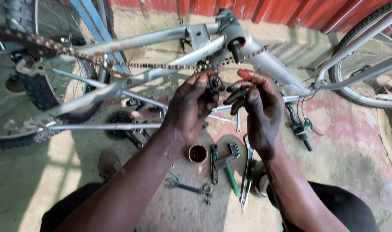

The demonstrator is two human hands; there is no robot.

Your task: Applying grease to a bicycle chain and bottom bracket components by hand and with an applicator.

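The left hand (191,107) is closed around a small dark round part (214,83) — it looks like a bearing cup or similar bottom-bracket piece, though grease makes it hard to tell. It is held up just below the open bottom bracket shell (235,43) of the silver bicycle frame (273,64), which stands upside down. The right hand (258,105) hovers just beside the part, its greasy fingers (239,95) loosely curled toward it and holding nothing that shows.

Judging by the scene, the work is somewhere in the middle. The crank with its chainring (120,122) lies on the concrete floor (342,141) under the frame, the chain (161,65) hangs slack along the frame, and the spindle end (236,48) sticks out bare from the shell. The small part is out of the frame and in hand, so the bracket is not yet put together.

On the floor near the knees lie a small open tin of grease (197,153), a green-handled hammer (229,172), a flat spanner (185,187) and a long wrench (247,176) — all within reach.
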